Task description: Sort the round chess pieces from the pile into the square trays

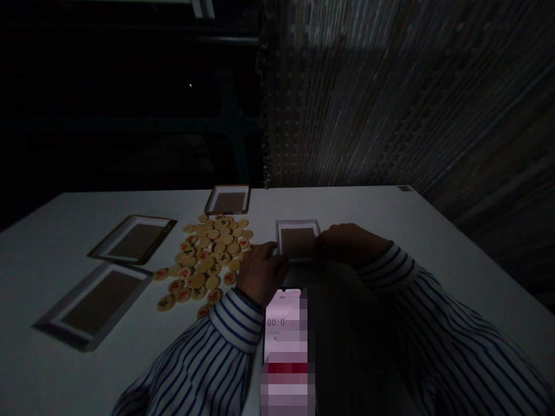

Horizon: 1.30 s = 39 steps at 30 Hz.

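A small open box (298, 224) with a white rim and brown inside lies on the white table (433, 242) in front of me. My left hand (260, 273) rests at the box's left edge, fingers curled against it. My right hand (347, 242) grips the box's right edge. A heap of round wooden game discs (208, 257) with red and black characters lies just left of my left hand. Both sleeves are white with blue stripes.
Three more shallow box halves lie on the table: one at the back (228, 199), one left of the discs (134, 238), one at the near left (93, 303). A lit phone (284, 323) showing a timer sits low in the middle. A bead curtain (390, 104) hangs behind the table.
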Each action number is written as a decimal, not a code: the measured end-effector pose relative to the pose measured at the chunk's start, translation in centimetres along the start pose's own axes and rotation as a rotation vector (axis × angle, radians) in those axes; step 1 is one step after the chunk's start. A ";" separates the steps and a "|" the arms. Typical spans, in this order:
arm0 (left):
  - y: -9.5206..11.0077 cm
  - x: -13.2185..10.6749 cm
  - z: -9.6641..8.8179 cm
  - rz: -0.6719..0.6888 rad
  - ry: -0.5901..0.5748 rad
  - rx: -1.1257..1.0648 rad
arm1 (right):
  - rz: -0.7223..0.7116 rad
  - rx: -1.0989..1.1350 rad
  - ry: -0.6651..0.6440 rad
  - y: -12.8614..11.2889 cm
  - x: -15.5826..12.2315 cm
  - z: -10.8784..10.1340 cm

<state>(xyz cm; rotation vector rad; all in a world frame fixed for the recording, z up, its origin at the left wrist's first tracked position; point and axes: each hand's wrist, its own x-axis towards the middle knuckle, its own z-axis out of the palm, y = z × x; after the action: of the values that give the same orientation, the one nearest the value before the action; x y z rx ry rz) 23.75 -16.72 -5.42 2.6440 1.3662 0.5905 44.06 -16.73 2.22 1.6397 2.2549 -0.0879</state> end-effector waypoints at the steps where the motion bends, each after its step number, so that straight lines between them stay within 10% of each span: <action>1: 0.0 0.0 0.0 -0.001 0.000 0.002 | -0.005 0.003 -0.002 0.0 0.0 0.0; 39: 0.1 0.0 -0.1 -0.009 -0.018 0.009 | -0.024 -0.013 0.026 0.1 0.0 0.2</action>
<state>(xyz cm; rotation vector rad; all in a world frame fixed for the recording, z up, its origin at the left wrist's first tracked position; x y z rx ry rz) 23.83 -16.76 -5.30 2.6422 1.3777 0.5590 44.18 -16.77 2.01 1.6167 2.2904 -0.0582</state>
